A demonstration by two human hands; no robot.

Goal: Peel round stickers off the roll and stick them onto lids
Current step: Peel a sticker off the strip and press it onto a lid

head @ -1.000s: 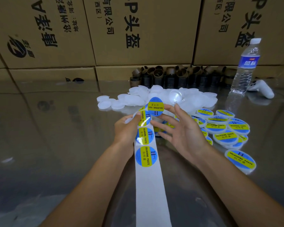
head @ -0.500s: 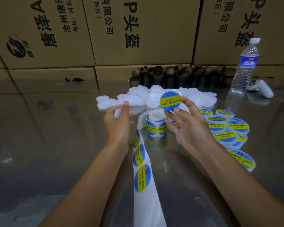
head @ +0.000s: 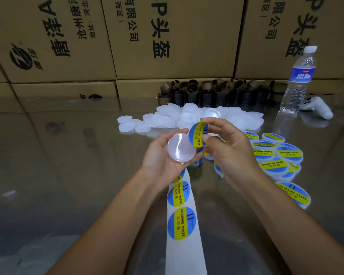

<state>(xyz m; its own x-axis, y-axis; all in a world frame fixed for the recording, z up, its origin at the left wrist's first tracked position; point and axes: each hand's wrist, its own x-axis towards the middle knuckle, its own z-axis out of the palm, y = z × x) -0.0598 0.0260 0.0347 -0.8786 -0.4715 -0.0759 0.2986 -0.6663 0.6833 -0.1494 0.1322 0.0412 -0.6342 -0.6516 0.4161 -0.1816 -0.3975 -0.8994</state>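
My left hand (head: 159, 157) holds a plain white round lid (head: 180, 147) above the table, its fingers curled round the rim. My right hand (head: 226, 147) pinches a blue and yellow round sticker (head: 198, 134) by its edge, right beside the lid's upper right rim. The sticker strip (head: 182, 219) runs from under my hands toward me, with two full stickers showing on it. The roll itself is mostly hidden behind my hands. A heap of bare white lids (head: 167, 121) lies beyond my hands. Several stickered lids (head: 276, 155) lie to the right.
Cardboard boxes (head: 167, 36) wall off the back of the shiny table. A row of brown and black cardboard cores (head: 216, 92) stands before them. A water bottle (head: 298, 80) and a white controller (head: 318, 108) are at the far right.
My left hand picked a white lid from the heap and brought it up near the centre. My right hand carried the peeled sticker over to the lid's edge.
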